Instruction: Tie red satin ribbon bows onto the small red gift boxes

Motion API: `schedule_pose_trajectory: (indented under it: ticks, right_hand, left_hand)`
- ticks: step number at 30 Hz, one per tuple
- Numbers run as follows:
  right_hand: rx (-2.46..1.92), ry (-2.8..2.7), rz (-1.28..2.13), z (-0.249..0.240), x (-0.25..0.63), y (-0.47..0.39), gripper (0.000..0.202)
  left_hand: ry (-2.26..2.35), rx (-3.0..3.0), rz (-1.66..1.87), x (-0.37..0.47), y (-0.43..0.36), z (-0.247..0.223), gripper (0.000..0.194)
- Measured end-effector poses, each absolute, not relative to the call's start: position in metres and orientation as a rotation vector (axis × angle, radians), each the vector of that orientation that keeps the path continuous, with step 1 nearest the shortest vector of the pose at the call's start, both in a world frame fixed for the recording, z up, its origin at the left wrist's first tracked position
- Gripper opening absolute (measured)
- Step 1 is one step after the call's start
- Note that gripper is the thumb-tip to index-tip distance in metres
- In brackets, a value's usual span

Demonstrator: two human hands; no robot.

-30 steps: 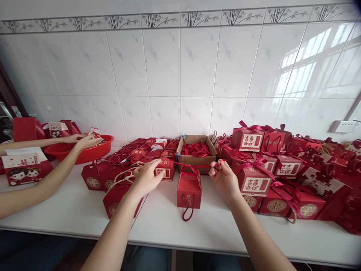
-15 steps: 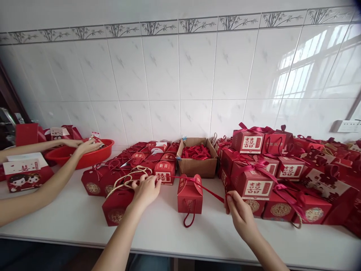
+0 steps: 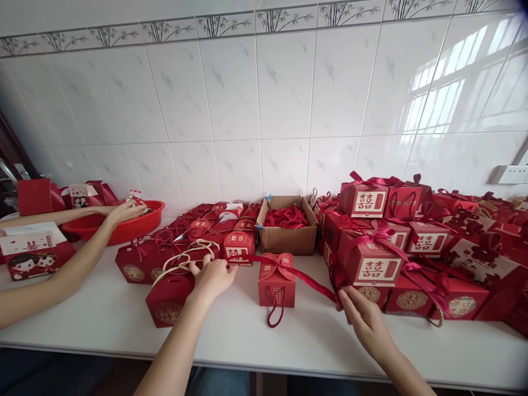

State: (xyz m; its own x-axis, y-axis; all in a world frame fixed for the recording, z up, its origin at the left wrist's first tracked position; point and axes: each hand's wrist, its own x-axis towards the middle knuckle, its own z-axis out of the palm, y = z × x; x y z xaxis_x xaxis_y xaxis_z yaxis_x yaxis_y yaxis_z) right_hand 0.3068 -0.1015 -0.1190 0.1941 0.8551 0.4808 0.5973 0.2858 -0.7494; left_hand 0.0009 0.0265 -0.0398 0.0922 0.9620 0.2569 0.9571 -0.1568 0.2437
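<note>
A red ribbon [image 3: 311, 281], its long axis sloping toward the lower right, crosses the top of an upright red box [image 3: 267, 287] on the surface [image 3: 313, 344], lower centre; the left hand [image 3: 212, 279] and right hand [image 3: 363, 316] pinch it on either side.

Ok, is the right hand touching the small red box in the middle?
Apart: the head view shows white tabletop between the right hand and small red box, a red ribbon spanning the gap.
</note>
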Motion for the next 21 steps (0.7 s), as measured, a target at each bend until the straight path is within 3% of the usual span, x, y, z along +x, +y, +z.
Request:
schedule_pose_trajectory:
  ticks: [6, 9, 12, 16, 21]
  right_hand:
    - [-1.131, -1.748, 0.111, -0.07, 0.292, -0.094, 0.025]
    - [-1.271, -1.816, 0.079, -0.038, 0.278, -0.075, 0.028]
    - [-1.519, -1.955, 0.203, -0.02, 0.266, -0.05, 0.027]
    - [-1.631, -2.006, 0.4, -0.036, 0.265, -0.026, 0.032]
    - [-1.344, -1.76, 0.727, -0.084, 0.269, -0.009, 0.043]
  left_hand:
    - [1.869, 2.41, 0.799, 0.024, 0.008, -0.026, 0.015]
    - [1.709, 2.414, 0.857, 0.042, 0.006, -0.018, 0.01]
    - [1.54, 2.357, 0.824, 0.055, 0.011, -0.017, 0.017]
    - [1.422, 2.21, 0.802, 0.058, 0.021, -0.03, 0.03]
    - [1.305, 2.063, 0.784, 0.054, 0.027, -0.046, 0.033]
